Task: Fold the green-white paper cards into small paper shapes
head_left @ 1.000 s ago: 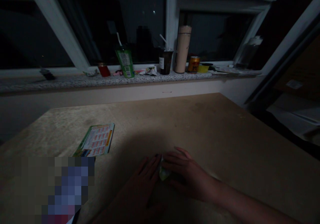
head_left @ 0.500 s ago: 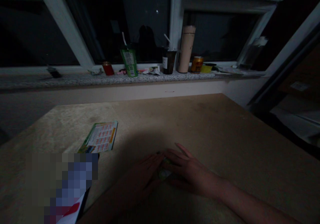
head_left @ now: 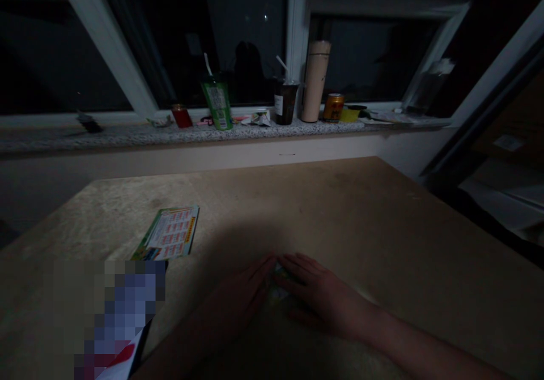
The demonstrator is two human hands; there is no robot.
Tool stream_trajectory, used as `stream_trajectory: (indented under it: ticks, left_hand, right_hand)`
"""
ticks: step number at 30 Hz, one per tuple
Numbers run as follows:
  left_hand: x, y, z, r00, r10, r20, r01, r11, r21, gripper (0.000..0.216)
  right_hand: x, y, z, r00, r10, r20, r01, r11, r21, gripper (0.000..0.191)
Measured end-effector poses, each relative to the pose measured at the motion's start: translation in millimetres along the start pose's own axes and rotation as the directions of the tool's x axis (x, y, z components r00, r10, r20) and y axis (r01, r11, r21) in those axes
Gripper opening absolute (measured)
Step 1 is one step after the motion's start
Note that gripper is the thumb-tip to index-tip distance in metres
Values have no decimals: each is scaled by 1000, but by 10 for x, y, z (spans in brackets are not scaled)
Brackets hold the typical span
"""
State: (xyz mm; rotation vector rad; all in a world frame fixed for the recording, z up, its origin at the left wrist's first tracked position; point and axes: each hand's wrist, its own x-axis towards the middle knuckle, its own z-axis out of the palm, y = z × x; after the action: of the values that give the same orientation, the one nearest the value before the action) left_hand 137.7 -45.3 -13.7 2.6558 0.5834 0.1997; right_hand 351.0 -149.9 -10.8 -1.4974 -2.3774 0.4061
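A small pale and green piece (head_left: 279, 290), perhaps paper or card, lies on the table under my hands; most of it is hidden. My left hand (head_left: 244, 292) rests at its left side, fingers stretched forward and close together, in deep shadow. From the right, my right hand (head_left: 317, 289) lies over the piece with its fingers extended and pointing to the upper left. The fingertips of both hands nearly meet at the piece's far edge. Dim light hides where the thumbs press.
On the wooden table (head_left: 361, 216), a printed card (head_left: 172, 233) lies to the left, above a blurred-out item with a dark edge. Along the granite sill (head_left: 250, 135) stand a green cup (head_left: 218, 105), a dark cup (head_left: 285, 105), a tall pink flask (head_left: 316, 82), a gold can (head_left: 334, 108) and a red jar (head_left: 182, 117).
My right hand's fingers have drawn closer together and flattened; its raised finger has come down. My left hand has shifted slightly. The view has tilted a little.
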Motion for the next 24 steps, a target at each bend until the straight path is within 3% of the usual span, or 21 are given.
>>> stream_trajectory:
  ticks: [14, 24]
  left_hand:
    - [13, 25, 72, 998, 6, -55, -3, 998, 58, 45]
    - [14, 34, 108, 998, 31, -63, -23, 992, 125, 48]
  right_hand:
    - [-1, -4, 51, 1000, 5, -16, -6, 1000, -20, 56]
    - [9, -22, -34, 999, 15, 44, -14, 1000, -22, 61]
